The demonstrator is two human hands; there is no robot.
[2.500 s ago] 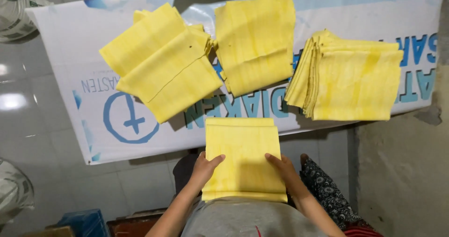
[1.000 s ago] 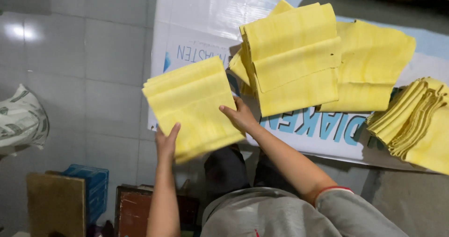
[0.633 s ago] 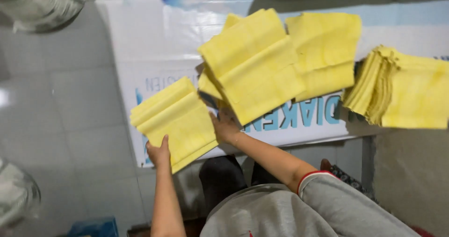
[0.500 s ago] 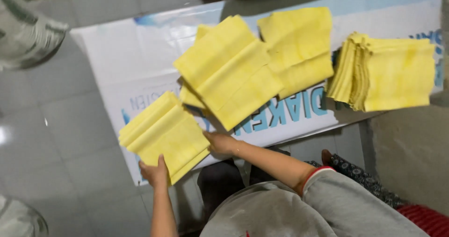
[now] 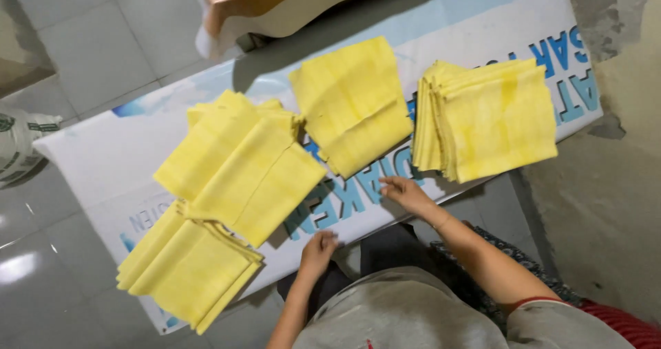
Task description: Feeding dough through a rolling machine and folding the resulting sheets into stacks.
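Yellow folded cloth stack, thick and square point(image 5: 492, 118), lies up and right of the right hand point(image 5: 406, 194), long axis running across. Right hand: empty, fingers spread flat on the white printed banner sheet point(image 5: 96, 163). Left hand point(image 5: 318, 247): empty, loosely curled, farther from that stack.

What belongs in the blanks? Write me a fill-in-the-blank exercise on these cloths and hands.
1. The folded cloths are all ____ in colour.
2. They lie on a white banner whose print is ____.
3. The left hand and the right hand rest on the banner and are both ____, holding no cloth.

Missing words: yellow; blue; empty
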